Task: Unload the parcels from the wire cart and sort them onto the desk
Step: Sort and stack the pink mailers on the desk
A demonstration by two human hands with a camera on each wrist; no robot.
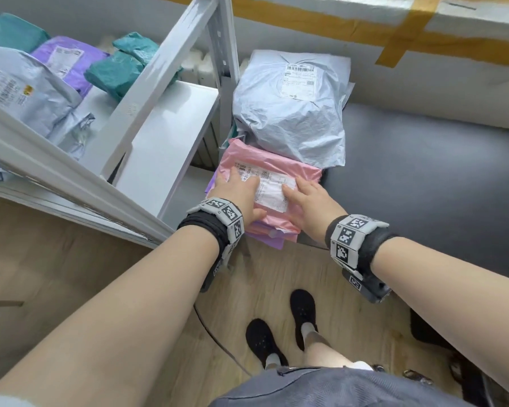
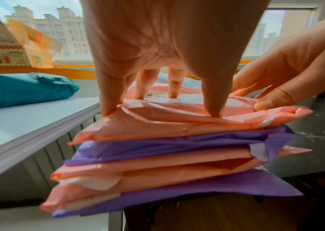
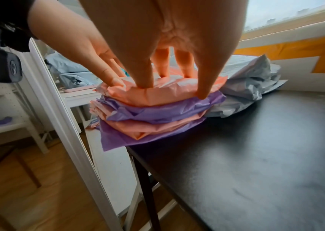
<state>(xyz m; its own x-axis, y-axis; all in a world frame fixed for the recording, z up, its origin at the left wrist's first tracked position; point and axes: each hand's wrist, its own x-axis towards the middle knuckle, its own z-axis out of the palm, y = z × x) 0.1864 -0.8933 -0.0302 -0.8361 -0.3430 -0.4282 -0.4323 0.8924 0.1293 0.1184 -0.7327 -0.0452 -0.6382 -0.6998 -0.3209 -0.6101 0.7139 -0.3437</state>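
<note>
Parcels in soft plastic mailers sit stacked at the left corner of a dark desk (image 1: 423,171), pink and purple layers alternating. Your left hand (image 1: 235,195) and your right hand (image 1: 309,201) both lie on the top pink parcel (image 1: 279,168), fingers spread and nearly straight, fingertips pressing down into its plastic. Neither hand closes around it; the right thumb (image 3: 203,87) reaches over the near edge and touches the purple parcel (image 3: 157,111) just below. Between your hands lies the parcel's white shipping label (image 1: 272,190).

From the left wrist camera the stack (image 2: 167,156) shows about five layers, its lowest purple mailer overhanging the desk edge. Behind the stack, touching it, rests a bulky grey parcel (image 1: 291,113) with a barcode label facing up.

To your left stands a white metal rack (image 1: 165,136), just beside the desk. Its shelf holds more parcels: two teal ones (image 1: 121,71), a purple one (image 1: 71,63) and a grey one (image 1: 27,95).

Below, your feet in black shoes (image 1: 303,312) stand on a wooden floor (image 1: 71,274).
</note>
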